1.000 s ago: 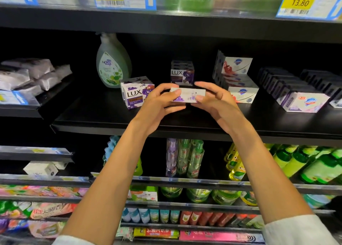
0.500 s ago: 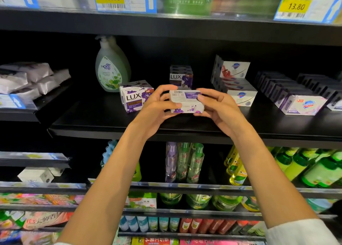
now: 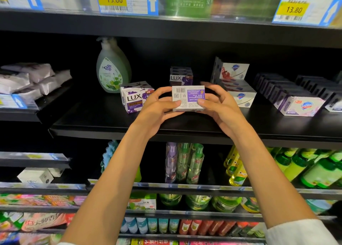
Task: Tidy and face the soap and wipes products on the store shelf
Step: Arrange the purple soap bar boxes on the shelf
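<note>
Far left, on a side ledge: soft white wipes packs (image 3: 27, 78), piled loosely. Next, at the back of the black shelf (image 3: 103, 120), a green pump bottle (image 3: 112, 68) stands upright. Just in front and to its right sits a stack of LUX boxes (image 3: 136, 96), logo facing you, turned a bit askew.

Centre: you hold one soap box (image 3: 188, 98) w/ both hands, lifted just above the shelf's front half. Your left hand (image 3: 157, 109) pinches its left end, thumb on the near face, fingers curled behind; your right hand (image 3: 220, 106) mirrors that on the right end. Each grip is closed on the box, nothing else in either. The box's long axis runs left-right, btwn your palms, and the face toward you shows barcode and small print, so prob. the back panel. Both hands are equally near; the askew LUX stack lies just left of your left hand, a second LUX stack (image 3: 181, 76) directly behind the box.

Right: white-and-blue soap boxes (image 3: 238, 91) stacked, then a row of similar boxes (image 3: 298, 104) running back.

To face it, the logo side needs turning outward first.
</note>
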Demonstrator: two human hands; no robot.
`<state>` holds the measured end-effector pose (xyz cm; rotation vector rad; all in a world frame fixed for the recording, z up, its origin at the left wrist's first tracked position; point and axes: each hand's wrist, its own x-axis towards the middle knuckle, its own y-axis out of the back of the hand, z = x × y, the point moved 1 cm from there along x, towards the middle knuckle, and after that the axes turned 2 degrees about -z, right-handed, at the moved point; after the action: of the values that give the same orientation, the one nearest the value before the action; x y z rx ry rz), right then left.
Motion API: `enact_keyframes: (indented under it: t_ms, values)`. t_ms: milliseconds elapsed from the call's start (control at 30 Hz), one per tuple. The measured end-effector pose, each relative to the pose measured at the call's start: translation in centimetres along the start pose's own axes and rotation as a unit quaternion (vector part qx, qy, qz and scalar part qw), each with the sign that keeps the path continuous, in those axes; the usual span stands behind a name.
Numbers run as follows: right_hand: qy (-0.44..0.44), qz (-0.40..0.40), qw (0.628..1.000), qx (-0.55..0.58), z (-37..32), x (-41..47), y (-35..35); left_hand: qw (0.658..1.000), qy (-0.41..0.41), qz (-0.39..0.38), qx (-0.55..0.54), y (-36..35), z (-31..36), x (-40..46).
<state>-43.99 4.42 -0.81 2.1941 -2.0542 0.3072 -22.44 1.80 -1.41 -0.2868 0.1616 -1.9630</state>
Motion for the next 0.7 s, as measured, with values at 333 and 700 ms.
enact_keyframes:
  t_ms: [333, 700]
  values:
    - [-0.023, -0.017, 0.999, -0.020, -0.08, -0.13, -0.08, 1.000, -0.013, 0.004, 0.021, -0.11, 0.19, -0.33]
    - [0.006, 0.000, 0.999, -0.035, -0.11, -0.15, -0.23, 1.000, -0.001, 0.023, 0.016, -0.54, 0.28, -0.17]
